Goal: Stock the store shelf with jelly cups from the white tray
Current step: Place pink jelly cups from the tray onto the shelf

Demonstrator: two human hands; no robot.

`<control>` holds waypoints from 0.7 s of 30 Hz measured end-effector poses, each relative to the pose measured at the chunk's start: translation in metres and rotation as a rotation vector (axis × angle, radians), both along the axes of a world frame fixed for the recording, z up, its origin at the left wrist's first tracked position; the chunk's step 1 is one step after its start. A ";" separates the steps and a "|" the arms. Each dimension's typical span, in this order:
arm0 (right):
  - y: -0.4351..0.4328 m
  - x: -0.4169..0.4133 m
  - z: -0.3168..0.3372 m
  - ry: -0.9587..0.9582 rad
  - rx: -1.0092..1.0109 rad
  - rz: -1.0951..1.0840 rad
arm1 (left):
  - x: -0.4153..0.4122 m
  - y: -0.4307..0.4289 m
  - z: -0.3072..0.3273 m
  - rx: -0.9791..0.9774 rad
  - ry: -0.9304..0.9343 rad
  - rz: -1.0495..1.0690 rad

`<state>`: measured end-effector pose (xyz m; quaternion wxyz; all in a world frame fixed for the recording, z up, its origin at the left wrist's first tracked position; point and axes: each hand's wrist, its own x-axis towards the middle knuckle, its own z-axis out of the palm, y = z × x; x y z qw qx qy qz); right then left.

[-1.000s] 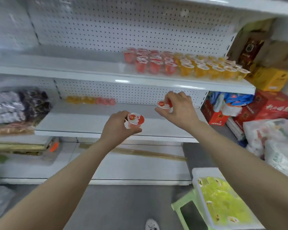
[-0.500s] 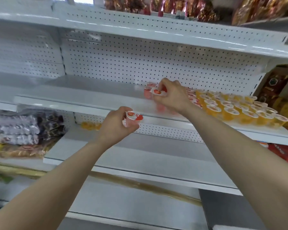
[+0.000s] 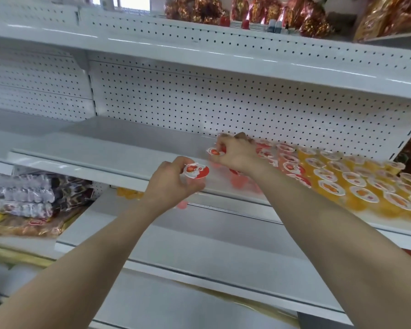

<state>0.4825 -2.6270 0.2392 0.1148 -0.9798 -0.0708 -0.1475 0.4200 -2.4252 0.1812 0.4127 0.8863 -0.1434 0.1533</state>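
Jelly cup (image 3: 196, 171), round-lidded, pinched in left hand (image 3: 173, 184), second cup (image 3: 215, 151) in right hand (image 3: 237, 154)

Both bare arms reach up and forward: the left arm (image 3: 81, 269) rises from 7 o'clock, the right arm (image 3: 330, 229) from 4 o'clock. The left hand (image 3: 173, 181), its back to the camera, curls its fingers round a jelly cup (image 3: 196, 171). At its 1 o'clock the right hand (image 3: 235, 154) pinches a second jelly cup (image 3: 215, 151) with bent fingers.
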 end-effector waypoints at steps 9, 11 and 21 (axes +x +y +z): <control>-0.008 0.006 0.000 0.019 -0.033 0.076 | 0.016 -0.016 -0.002 -0.002 0.001 -0.037; -0.013 0.005 0.003 0.012 0.002 0.084 | 0.016 -0.023 -0.001 0.007 -0.014 -0.041; -0.043 -0.012 0.010 -0.235 -0.120 -0.051 | 0.018 -0.056 0.001 0.041 0.016 0.036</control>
